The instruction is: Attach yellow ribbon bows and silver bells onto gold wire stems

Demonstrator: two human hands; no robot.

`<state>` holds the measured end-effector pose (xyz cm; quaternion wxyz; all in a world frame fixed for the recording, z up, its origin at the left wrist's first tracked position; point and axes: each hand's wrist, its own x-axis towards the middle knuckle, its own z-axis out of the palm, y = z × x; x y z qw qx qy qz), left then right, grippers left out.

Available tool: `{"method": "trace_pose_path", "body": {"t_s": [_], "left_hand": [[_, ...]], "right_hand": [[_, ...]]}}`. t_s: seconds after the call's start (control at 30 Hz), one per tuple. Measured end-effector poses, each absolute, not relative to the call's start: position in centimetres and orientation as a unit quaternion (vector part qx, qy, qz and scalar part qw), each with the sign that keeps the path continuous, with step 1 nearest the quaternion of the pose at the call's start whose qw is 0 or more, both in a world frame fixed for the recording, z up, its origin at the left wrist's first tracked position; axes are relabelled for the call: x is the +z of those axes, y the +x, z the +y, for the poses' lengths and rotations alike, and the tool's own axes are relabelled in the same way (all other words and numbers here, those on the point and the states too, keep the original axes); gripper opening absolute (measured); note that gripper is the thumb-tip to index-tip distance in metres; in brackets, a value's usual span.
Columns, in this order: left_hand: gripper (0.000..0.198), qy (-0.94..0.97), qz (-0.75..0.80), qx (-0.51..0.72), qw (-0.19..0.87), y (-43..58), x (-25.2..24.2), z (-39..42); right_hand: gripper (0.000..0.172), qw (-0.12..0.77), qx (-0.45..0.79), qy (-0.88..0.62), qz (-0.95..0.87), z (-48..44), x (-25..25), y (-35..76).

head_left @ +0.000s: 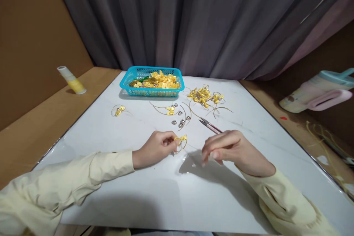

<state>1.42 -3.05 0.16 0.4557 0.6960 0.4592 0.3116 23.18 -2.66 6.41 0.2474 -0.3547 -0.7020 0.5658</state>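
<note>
Near the middle of the white table, my left hand (159, 147) pinches a yellow ribbon bow (182, 138) with a thin gold cord loop hanging from it. My right hand (225, 147) hovers to the right of the bow, its fingers loosely bent, somewhat blurred, with nothing visible in them. Just beyond it lie thread snips (210, 126), blades pointing away to the left; their handle end is hidden behind the hand. Ahead of my left hand are several small silver heart-shaped beads (181, 122), a loose yellow bow (170, 110) and cut pieces of gold cord (160, 111).
A blue basket (152, 93) of yellow bows and cords stands at the back. Right of it is a pile of corded bows (201, 96); one more corded bow (118, 110) lies left. A thread spool (72, 81) and a tumbler (312, 94) flank the table.
</note>
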Motion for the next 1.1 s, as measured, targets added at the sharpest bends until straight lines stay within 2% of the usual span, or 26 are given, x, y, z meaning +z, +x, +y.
{"method": "trace_pose_path", "body": {"t_s": [0.1, 0.2, 0.47, 0.6, 0.73, 1.1], "left_hand": [[0.026, 0.694, 0.462, 0.312, 0.455, 1.5, 0.3, -3.1], [0.025, 0.693, 0.464, 0.316, 0.453, 1.5, 0.3, -3.0], [0.024, 0.695, 0.457, 0.33, 0.446, 1.3, 0.0, -3.1], [0.023, 0.698, 0.461, 0.331, 0.437, 1.4, 0.0, -3.1], [0.024, 0.701, 0.461, 0.332, 0.43, 1.6, 0.1, -3.2], [0.024, 0.693, 0.456, 0.348, 0.436, 1.9, 0.4, -3.3]], "right_hand": [[0.03, 0.174, 0.607, -0.371, -0.681, -2.8, 6.4, 22.7], [0.037, 0.153, 0.605, -0.4, -0.671, -2.9, 5.7, 22.0], [0.029, 0.205, 0.601, -0.438, -0.637, -3.3, 3.2, 20.5], [0.025, 0.225, 0.506, -0.465, -0.691, -3.8, 2.9, 20.1], [0.029, 0.223, 0.42, -0.467, -0.746, -4.1, 2.6, 19.7], [0.029, 0.243, 0.374, -0.463, -0.766, -4.2, 2.0, 19.2]]}}
